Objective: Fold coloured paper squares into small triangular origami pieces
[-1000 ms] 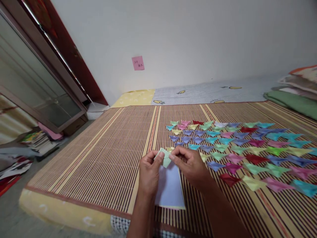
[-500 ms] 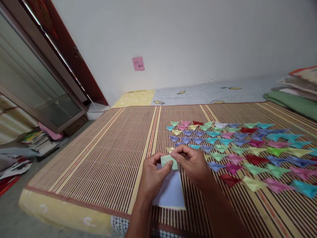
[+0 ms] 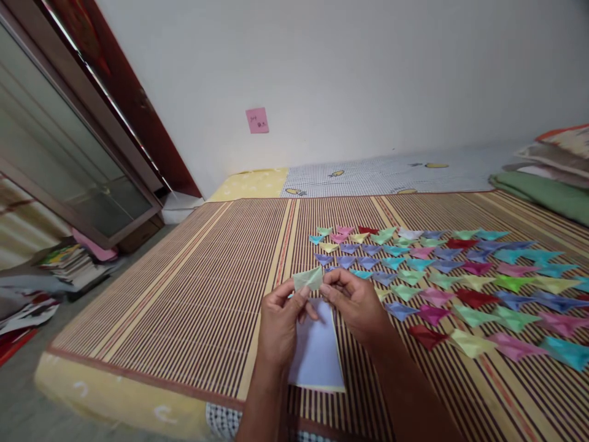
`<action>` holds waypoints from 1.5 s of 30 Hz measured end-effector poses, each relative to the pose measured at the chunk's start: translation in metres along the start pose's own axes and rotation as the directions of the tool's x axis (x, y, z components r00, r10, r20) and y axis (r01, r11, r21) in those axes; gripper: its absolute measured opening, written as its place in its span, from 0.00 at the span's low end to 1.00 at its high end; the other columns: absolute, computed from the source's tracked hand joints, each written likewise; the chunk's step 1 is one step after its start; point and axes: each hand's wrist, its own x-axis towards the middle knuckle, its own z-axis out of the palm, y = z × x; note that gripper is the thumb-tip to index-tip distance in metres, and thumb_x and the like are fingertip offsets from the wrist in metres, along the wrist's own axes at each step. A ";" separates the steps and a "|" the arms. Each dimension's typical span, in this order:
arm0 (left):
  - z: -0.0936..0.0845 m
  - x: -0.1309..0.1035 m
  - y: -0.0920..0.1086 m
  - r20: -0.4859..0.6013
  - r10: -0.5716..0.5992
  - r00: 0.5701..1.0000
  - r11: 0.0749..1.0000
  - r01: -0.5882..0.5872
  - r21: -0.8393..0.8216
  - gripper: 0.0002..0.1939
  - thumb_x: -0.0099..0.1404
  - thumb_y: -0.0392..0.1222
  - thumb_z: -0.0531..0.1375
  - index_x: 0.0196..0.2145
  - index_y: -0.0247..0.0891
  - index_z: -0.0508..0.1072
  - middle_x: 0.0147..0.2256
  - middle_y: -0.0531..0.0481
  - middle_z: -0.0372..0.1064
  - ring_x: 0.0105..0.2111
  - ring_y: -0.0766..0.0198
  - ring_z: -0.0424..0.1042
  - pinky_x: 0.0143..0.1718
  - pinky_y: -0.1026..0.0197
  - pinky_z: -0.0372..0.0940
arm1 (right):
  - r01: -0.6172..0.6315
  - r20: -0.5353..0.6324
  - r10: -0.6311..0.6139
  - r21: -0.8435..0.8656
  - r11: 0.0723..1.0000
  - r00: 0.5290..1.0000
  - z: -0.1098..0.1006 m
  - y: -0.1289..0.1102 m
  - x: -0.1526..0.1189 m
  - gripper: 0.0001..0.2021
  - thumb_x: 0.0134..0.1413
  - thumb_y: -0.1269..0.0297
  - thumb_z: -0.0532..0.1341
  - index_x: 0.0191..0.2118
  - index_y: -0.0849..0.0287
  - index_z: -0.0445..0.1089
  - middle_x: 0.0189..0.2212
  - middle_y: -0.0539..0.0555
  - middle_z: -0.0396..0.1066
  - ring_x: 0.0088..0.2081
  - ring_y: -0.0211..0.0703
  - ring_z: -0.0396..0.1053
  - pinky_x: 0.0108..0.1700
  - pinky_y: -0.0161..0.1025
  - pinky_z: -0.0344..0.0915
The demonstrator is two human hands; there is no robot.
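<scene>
A small pale green sheet of folding paper (image 3: 307, 279), creased across its face, is held up between both hands. My left hand (image 3: 283, 313) pinches its lower left part between thumb and fingers. With thumb and forefinger together, my right hand (image 3: 352, 301) grips the paper's right corner. Below them a pale lavender pad or booklet (image 3: 317, 356) with a yellowish edge lies on the striped mat (image 3: 193, 294). Rows of folded paper shapes (image 3: 432, 314) in several colours spread over the mat to the right of my hands.
Against the white wall, a pink note (image 3: 257, 120) hangs above the bed's far edge. Folded bedding (image 3: 543, 190) is stacked at the far right. A glass-panelled cabinet (image 3: 78, 135) and piled books (image 3: 69, 261) stand at the left, beyond the bed.
The green paper has been raised slightly and turned, and its diagonal creases now show. My left hand's grip has shifted to its lower left; my right hand stays at its right side.
</scene>
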 end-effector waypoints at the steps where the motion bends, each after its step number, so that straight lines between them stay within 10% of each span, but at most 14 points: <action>1: 0.002 0.000 0.000 -0.005 -0.011 1.000 0.999 0.011 -0.045 0.10 0.60 0.44 0.72 0.37 0.34 0.84 0.21 0.53 0.74 0.18 0.74 0.64 0.21 0.73 0.57 | 0.003 -0.005 -0.003 0.016 1.000 1.000 0.002 0.003 0.001 0.08 0.53 0.60 0.67 0.30 0.58 0.70 0.23 0.46 0.68 0.26 0.37 0.65 0.29 0.35 0.62; 12: -0.007 0.001 0.002 -0.026 0.170 0.985 0.984 -0.169 0.049 0.06 0.66 0.40 0.67 0.39 0.38 0.84 0.40 0.45 0.82 0.39 0.60 0.82 0.46 0.60 0.75 | 0.181 0.017 -0.182 -0.238 0.954 0.983 -0.005 -0.015 -0.004 0.14 0.58 0.68 0.64 0.50 0.53 0.77 0.47 0.56 0.75 0.45 0.47 0.73 0.44 0.43 0.70; 18: -0.007 -0.001 0.010 0.099 0.255 0.962 0.937 -0.271 0.222 0.06 0.66 0.37 0.65 0.39 0.38 0.84 0.41 0.44 0.81 0.43 0.57 0.80 0.46 0.60 0.73 | 0.341 0.123 -0.319 -0.265 0.902 0.940 -0.003 -0.030 -0.007 0.08 0.59 0.70 0.66 0.41 0.50 0.82 0.37 0.51 0.73 0.43 0.45 0.72 0.47 0.44 0.67; 45: -0.007 -0.011 0.011 0.103 0.469 0.877 0.731 -0.451 0.512 0.07 0.70 0.36 0.63 0.32 0.41 0.76 0.45 0.43 0.79 0.50 0.53 0.77 0.49 0.54 0.69 | 0.234 0.011 -0.235 -0.118 0.965 0.972 0.004 -0.020 -0.006 0.06 0.58 0.67 0.67 0.30 0.55 0.76 0.32 0.52 0.72 0.38 0.44 0.70 0.40 0.42 0.67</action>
